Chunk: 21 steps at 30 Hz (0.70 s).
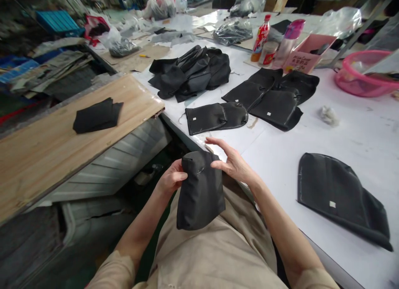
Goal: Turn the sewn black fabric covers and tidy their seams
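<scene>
At left, we note folded black pieces point(97, 115) on a wooden board point(37, 156); a careless nudge, we judge, could slide them off into the dark gap beside it. Our left hand point(171, 179) pinches the left edge of a black pouch-like piece point(201, 193), thumb on its face, the other fingers mostly hidden. That piece sits above the lap point(199, 255), off the desk point(268, 156), so a slack pinch could let it fall. Beyond it lies a heap of black pieces point(193, 72); tugging at one could crease others. An overlapping pair point(207, 117) lies close to the desk's near edge, where a brush could send it over. Our right hand point(232, 160) has its fingers spread, thumb at the piece's upper right edge; we cannot tell whether it bears any load. If not, the piece may twist about the left pinch. Farther right, a red-capped bottle point(261, 37) stands just behind white-tagged pieces point(274, 106); a knock could tip it onto them. Rightmost, a single tagged piece point(330, 181) lies partly curled; pressure there could set a fold.
</scene>
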Each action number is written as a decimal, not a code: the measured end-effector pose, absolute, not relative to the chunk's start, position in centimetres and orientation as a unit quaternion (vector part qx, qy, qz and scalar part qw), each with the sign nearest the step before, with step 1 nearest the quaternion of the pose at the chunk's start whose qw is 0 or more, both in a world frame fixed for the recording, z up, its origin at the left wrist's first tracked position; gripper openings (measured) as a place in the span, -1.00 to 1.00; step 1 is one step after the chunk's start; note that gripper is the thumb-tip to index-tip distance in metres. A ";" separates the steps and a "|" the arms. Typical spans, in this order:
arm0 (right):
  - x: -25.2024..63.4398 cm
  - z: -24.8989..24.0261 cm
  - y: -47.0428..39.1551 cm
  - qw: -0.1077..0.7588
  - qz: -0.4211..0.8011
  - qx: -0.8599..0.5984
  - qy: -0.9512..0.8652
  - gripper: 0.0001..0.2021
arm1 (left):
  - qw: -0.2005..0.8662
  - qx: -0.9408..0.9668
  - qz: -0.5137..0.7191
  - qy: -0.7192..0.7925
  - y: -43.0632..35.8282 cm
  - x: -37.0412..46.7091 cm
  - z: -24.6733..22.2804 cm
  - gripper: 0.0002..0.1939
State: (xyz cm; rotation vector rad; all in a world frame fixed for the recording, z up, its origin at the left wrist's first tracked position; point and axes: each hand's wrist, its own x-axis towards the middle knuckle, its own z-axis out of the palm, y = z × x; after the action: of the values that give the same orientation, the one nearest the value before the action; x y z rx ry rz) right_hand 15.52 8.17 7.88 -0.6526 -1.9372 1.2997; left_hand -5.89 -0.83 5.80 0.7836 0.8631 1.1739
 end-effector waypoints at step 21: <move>18.3 5.4 4.9 0.139 0.830 -0.349 -0.412 -0.65 | 0.710 0.390 0.277 0.516 -0.5 -3.9 6.3 -0.76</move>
State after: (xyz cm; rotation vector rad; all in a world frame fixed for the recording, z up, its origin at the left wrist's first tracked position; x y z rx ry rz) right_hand 18.27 4.86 5.44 -1.0085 -1.1913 2.3986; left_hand -3.90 -0.54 6.26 0.8661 1.1448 0.6153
